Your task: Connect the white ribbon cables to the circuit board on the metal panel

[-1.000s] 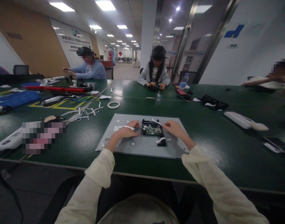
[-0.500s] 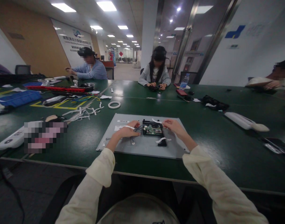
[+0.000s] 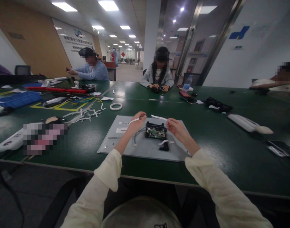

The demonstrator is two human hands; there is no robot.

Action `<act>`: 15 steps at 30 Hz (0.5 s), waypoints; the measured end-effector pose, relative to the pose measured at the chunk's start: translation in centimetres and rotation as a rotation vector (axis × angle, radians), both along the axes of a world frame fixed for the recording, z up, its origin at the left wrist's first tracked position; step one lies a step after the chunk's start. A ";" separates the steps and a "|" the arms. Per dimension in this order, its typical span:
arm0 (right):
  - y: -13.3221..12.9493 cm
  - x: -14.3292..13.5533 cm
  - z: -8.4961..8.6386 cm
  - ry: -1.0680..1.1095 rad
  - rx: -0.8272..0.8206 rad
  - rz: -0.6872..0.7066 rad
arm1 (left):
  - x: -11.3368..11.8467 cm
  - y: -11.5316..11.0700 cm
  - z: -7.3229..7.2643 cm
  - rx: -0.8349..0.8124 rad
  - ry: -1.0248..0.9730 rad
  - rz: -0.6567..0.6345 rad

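1. Right hand (image 3: 175, 127) is pinching one end of a white strip (image 3: 158, 117); light pressure is probably avoiding creases.
2. Left hand (image 3: 136, 123) is hovering near the free end, its grip unclear.
3. Circuit board (image 3: 156, 132) is lying on a grey panel (image 3: 116, 144); staying clear is likely preventing snags.

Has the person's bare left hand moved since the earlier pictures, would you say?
Yes, the bare left hand has moved forward, towards the far edge of the flat grey rectangular panel.
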State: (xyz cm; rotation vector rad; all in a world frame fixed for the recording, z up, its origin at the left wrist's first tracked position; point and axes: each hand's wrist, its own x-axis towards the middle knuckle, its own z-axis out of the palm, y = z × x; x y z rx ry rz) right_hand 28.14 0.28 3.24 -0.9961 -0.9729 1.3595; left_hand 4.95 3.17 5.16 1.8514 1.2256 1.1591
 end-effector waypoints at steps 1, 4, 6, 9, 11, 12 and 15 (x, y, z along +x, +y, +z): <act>-0.3 -0.2 0.2 0.014 0.007 0.021 | 0.7 0.0 0.3 -0.092 -0.071 0.017; -0.9 -0.6 0.5 0.001 0.029 0.076 | 2.3 0.1 0.9 -0.415 -0.288 -0.114; -1.2 -0.7 0.6 -0.034 0.040 0.099 | 2.9 0.2 0.9 -0.568 -0.368 -0.212; -1.4 -0.6 0.6 -0.098 0.052 0.097 | 3.2 0.7 0.5 -0.592 -0.362 -0.217; -1.4 -0.5 0.6 -0.168 0.063 0.080 | 3.0 1.0 0.3 -0.526 -0.350 -0.198; -1.4 -0.4 0.7 -0.214 0.066 0.072 | 2.9 1.2 0.2 -0.484 -0.340 -0.196; -1.5 -0.4 0.9 -0.360 0.073 0.062 | 2.7 1.6 0.1 -0.331 -0.238 -0.182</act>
